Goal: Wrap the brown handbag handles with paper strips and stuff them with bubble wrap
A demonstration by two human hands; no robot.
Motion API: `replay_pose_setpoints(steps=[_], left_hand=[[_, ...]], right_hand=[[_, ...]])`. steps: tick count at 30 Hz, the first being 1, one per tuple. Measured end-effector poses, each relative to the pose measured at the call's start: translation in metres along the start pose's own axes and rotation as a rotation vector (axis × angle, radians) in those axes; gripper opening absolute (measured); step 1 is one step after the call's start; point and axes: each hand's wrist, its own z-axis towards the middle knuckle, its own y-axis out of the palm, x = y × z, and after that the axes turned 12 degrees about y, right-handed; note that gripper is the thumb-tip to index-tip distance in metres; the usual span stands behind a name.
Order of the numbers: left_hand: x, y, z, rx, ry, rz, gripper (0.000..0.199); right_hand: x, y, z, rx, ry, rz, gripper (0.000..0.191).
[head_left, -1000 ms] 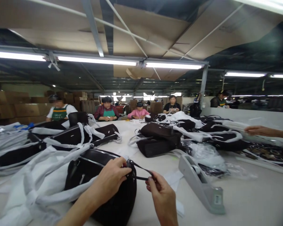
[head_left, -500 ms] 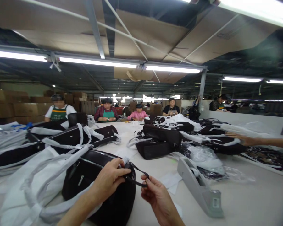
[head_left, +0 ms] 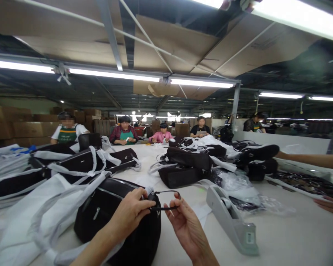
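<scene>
Thin black strap (head_left: 165, 208) is running between the two hands and is making a narrow loop. Left hand (head_left: 130, 216) is closing firmly on the strap's end at the top edge of a black handbag (head_left: 119, 229), while right hand (head_left: 186, 231) is pinching the strap between thumb and fingers in a narrow grip. Handbag is lying on the white counter (head_left: 283, 236), showing a dark glossy front, a small metal plate (head_left: 96, 213) and white wrapping (head_left: 36, 218) along its handles. Any writing on the plate is too small to read. Grey tape dispenser (head_left: 230, 221) is lying near the right hand, and its small white label (head_left: 249, 238) is also unreadable. More black bags (head_left: 183, 173) are sitting beyond, and a co-worker's arm (head_left: 308, 159) is reaching in from the right.
</scene>
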Motion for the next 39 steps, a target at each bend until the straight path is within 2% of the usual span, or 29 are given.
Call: replay_pose_setpoints(steps=[2, 6, 8, 10, 13, 17, 21, 24, 27, 29, 31, 35, 39], left_hand=[[0.004, -0.003, 0.006, -0.001, 0.007, -0.004, 0.028], [0.008, -0.008, 0.025, -0.082, 0.131, -0.068, 0.014], [0.008, -0.007, 0.033, -0.159, 0.171, -0.168, 0.015], [0.007, -0.003, 0.038, -0.175, 0.175, -0.281, 0.017], [0.005, 0.006, 0.040, -0.097, 0.148, -0.366, 0.018], [0.005, 0.015, 0.037, -0.013, 0.120, -0.371, 0.017], [0.008, 0.017, 0.036, 0.023, 0.097, -0.330, 0.016], [0.013, 0.017, 0.038, 0.025, 0.044, -0.268, 0.017], [0.022, 0.016, 0.045, -0.055, 0.082, -0.102, 0.030], [0.027, 0.016, 0.050, -0.114, 0.118, -0.006, 0.030], [0.030, 0.015, 0.053, -0.138, 0.094, -0.043, 0.025], [0.026, 0.019, 0.051, -0.088, 0.056, -0.295, 0.021], [0.019, 0.029, 0.046, -0.004, 0.064, -0.313, 0.022]], right_hand=[[-0.002, -0.003, -0.005, -0.007, -0.036, -0.042, 0.042], [-0.011, -0.010, -0.020, 0.021, -0.152, -0.266, 0.061], [-0.016, -0.013, -0.024, 0.098, -0.210, -0.434, 0.058], [-0.020, -0.018, -0.023, 0.188, -0.283, -0.591, 0.049], [-0.021, -0.028, -0.019, 0.299, -0.389, -0.777, 0.043], [-0.019, -0.038, -0.017, 0.412, -0.542, -1.020, 0.037], [-0.020, -0.039, -0.016, 0.390, -0.784, -1.203, 0.024], [-0.024, -0.037, -0.015, 0.337, -0.881, -1.298, 0.020], [-0.033, -0.033, -0.016, 0.301, -0.909, -1.467, 0.022], [-0.042, -0.030, -0.018, 0.300, -0.911, -1.588, 0.024], [-0.052, -0.027, -0.021, 0.305, -0.893, -1.674, 0.025], [-0.066, -0.023, -0.026, 0.274, -0.765, -1.672, 0.022], [-0.071, -0.031, -0.027, 0.233, -0.608, -1.599, 0.020]])
